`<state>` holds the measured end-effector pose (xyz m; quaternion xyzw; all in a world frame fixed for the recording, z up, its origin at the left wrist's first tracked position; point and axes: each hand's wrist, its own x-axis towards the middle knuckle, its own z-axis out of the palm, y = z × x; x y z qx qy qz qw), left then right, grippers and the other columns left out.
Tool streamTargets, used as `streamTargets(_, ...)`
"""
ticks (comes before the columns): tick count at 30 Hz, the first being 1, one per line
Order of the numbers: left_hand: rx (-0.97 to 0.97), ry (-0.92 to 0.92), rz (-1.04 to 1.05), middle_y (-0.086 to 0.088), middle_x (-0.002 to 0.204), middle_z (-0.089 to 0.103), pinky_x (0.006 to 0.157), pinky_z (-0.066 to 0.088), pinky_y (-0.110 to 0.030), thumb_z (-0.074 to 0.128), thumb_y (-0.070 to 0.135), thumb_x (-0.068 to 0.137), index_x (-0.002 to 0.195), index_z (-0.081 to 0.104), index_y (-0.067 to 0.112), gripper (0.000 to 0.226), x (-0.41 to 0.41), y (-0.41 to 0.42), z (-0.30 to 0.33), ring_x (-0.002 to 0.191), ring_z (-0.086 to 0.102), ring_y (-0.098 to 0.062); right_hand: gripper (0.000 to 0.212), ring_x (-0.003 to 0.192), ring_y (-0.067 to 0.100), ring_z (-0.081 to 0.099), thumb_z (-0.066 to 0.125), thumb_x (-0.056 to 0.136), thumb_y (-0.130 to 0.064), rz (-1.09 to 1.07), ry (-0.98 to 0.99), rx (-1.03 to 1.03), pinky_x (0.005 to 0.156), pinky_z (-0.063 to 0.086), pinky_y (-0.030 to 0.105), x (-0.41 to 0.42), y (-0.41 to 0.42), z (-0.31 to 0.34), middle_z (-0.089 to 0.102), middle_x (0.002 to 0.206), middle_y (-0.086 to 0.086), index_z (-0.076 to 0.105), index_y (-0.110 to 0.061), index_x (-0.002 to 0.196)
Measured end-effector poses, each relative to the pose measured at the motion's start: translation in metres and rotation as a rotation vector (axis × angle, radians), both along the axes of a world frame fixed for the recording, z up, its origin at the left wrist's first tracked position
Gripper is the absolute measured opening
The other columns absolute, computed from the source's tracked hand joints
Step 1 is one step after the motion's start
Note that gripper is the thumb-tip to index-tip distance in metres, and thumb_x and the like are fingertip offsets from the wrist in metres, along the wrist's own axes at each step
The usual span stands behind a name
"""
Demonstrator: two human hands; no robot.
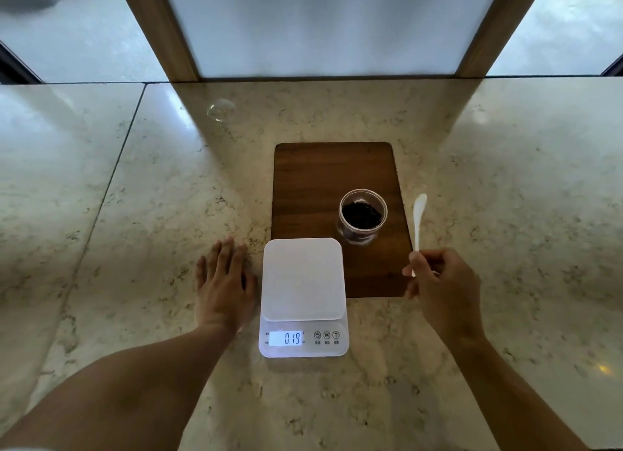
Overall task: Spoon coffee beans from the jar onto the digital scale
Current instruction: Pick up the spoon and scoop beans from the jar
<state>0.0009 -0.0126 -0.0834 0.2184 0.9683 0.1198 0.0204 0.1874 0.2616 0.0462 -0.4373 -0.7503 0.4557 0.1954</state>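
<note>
A white digital scale (303,278) sits at the near centre, its platform bare and its lit display reading 0.19. Behind it to the right, an open glass jar (362,216) with dark coffee beans stands on a brown wooden board (310,188). My right hand (441,289) is right of the scale and grips the handle of a white plastic spoon (419,214), whose bowl points away from me, just right of the jar. My left hand (224,282) lies flat on the counter, fingers spread, against the scale's left side, holding nothing.
The marble counter (135,214) stretches wide on both sides. A clear glass lid or dome (220,109) lies far back left. Wooden window posts (158,29) and frosted panes rise behind the counter's back edge.
</note>
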Motion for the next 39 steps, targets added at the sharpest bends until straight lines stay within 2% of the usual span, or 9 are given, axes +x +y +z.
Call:
streamTargets(6,-0.013,-0.001,-0.003,-0.002,0.163,0.023,0.123,0.0,-0.044,0.024,0.043,0.094,0.15,0.031,0.026,0.059,0.0,-0.001,0.001,0.152,0.005,-0.016,0.011,0.039,0.008,0.061,0.065,0.092,-0.026,0.116,-0.056,0.088,0.04,0.044,0.012,-0.022,0.003,0.009,0.067,0.058,-0.004,0.066,-0.016,0.088)
streamTargets(9,-0.012,-0.004,-0.007,-0.002,0.163,0.023,0.123,0.001,-0.045,0.025,0.044,0.094,0.151,0.031,0.026,0.059,-0.001,-0.001,0.002,0.152,0.004,-0.016,0.012,0.042,0.004,0.062,0.065,0.092,-0.024,0.18,-0.13,0.17,0.047,0.043,0.014,-0.027,0.004,0.008,0.065,0.053,-0.005,0.071,-0.014,0.094)
streamTargets(12,-0.004,-0.01,-0.009,-0.003,0.163,0.023,0.123,0.001,-0.046,0.026,0.043,0.093,0.151,0.032,0.024,0.061,0.0,0.0,0.004,0.152,0.005,-0.017,0.017,0.043,0.002,0.061,0.065,0.092,-0.022,0.225,-0.177,0.236,0.05,0.04,0.007,-0.03,0.008,0.008,0.066,0.056,-0.004,0.074,-0.01,0.102)
streamTargets(14,-0.005,-0.018,-0.012,-0.003,0.164,0.022,0.123,0.0,-0.045,0.026,0.043,0.094,0.151,0.032,0.024,0.061,0.0,0.0,0.005,0.152,0.003,-0.017,0.015,0.045,0.001,0.062,0.067,0.091,-0.02,0.244,-0.184,0.286,0.048,0.042,0.008,-0.033,0.01,0.009,0.067,0.059,-0.003,0.075,-0.01,0.099)
streamTargets(17,-0.017,-0.018,-0.014,-0.003,0.164,0.021,0.123,-0.002,-0.045,0.025,0.043,0.094,0.152,0.031,0.024,0.061,0.0,0.0,0.006,0.152,0.002,-0.017,0.012,0.051,0.005,0.061,0.069,0.089,-0.018,0.242,-0.17,0.378,0.05,0.043,0.015,-0.039,0.014,0.01,0.068,0.065,-0.001,0.075,-0.007,0.089)
streamTargets(22,-0.013,-0.016,-0.012,-0.002,0.164,0.02,0.123,-0.004,-0.043,0.022,0.045,0.094,0.152,0.03,0.025,0.061,0.0,0.0,0.006,0.152,0.001,-0.017,0.015,0.054,0.005,0.052,0.066,0.091,-0.022,0.293,-0.245,0.522,0.049,0.032,0.017,-0.051,0.025,0.014,0.064,0.067,-0.003,0.07,-0.011,0.082)
streamTargets(29,-0.011,-0.024,-0.011,-0.002,0.165,0.018,0.123,-0.002,-0.045,0.022,0.046,0.094,0.153,0.028,0.026,0.062,0.001,0.0,0.007,0.152,-0.001,-0.016,0.023,0.063,0.024,0.06,0.06,0.093,-0.031,0.415,-0.429,0.768,0.052,0.045,0.032,-0.061,0.035,0.021,0.065,0.076,0.006,0.066,-0.011,0.084)
streamTargets(33,-0.016,-0.018,-0.016,-0.002,0.165,0.019,0.123,0.0,-0.046,0.022,0.046,0.095,0.153,0.028,0.026,0.061,0.001,0.0,0.006,0.152,-0.001,-0.016,0.026,0.064,0.027,0.059,0.058,0.094,-0.032,0.421,-0.515,0.755,0.052,0.041,0.031,-0.066,0.034,0.019,0.065,0.076,0.008,0.065,-0.01,0.081)
streamTargets(39,0.003,-0.022,-0.007,-0.002,0.164,0.022,0.123,0.001,-0.046,0.024,0.044,0.094,0.151,0.032,0.025,0.061,0.002,0.001,0.008,0.153,0.003,-0.017,0.027,0.053,0.016,0.05,0.06,0.094,-0.029,0.405,-0.52,0.643,0.049,0.034,0.026,-0.074,0.027,0.016,0.054,0.062,0.0,0.066,-0.012,0.074)
